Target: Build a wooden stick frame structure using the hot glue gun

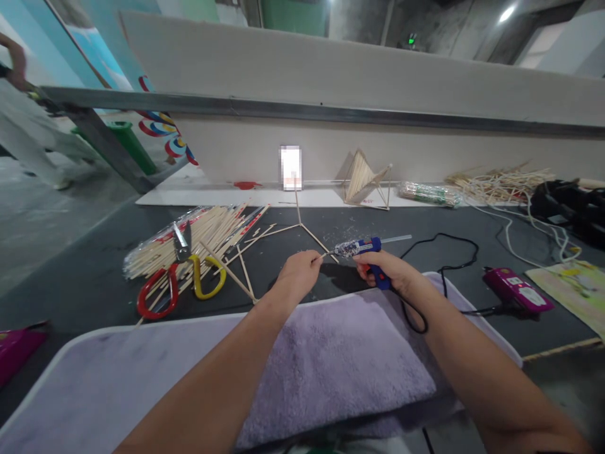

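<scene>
Hot-glue gun (363, 246): right hand (388, 268), grip wrapped round it; left hand (299, 272), grip pinched tight on thin stick (326, 255). Open desk (418, 221) beyond; towel (350, 353) along near edge.

A pale board (359, 72) spans the upper frame, crossed by a grey rail (265, 107); a lamp (507, 13) (lit and slanting) shines upper right; grey floor (42, 217) shows at left.

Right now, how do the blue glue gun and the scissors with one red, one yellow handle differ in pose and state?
The glue gun is gripped in the right hand; the scissors lie loose over the pale wooden sticks. The glue gun points toward the left hand; the scissors' blades point away from the camera. Both have coloured handles.
</scene>
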Available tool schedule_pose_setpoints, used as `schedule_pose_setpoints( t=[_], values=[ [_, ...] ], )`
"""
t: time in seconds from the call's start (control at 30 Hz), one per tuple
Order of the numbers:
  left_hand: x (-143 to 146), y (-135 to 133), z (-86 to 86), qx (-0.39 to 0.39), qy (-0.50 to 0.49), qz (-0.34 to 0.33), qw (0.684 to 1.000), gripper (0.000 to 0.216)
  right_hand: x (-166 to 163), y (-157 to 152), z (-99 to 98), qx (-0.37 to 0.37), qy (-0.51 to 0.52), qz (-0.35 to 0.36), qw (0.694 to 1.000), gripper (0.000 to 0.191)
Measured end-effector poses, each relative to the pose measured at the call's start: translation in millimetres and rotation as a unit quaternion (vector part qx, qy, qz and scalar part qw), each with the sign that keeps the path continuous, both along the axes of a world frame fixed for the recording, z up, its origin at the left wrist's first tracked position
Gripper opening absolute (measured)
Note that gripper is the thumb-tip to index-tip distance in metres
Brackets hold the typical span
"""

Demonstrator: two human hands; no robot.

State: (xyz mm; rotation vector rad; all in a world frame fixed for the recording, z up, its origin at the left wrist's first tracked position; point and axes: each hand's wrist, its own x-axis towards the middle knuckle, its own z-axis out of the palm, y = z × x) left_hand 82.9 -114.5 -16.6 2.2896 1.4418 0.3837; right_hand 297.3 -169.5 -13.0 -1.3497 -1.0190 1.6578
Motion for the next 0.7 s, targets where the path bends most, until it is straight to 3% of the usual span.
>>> schedule_pose_setpoints(
  t=[0.7],
  values=[
    [-0.1,1.2,-4.6,0.015,0.002,-0.004,1.000,0.027,-0.7,-1.3,0.3,0.013,-0.019,-0.017,1.000,0.028]
  ],
)
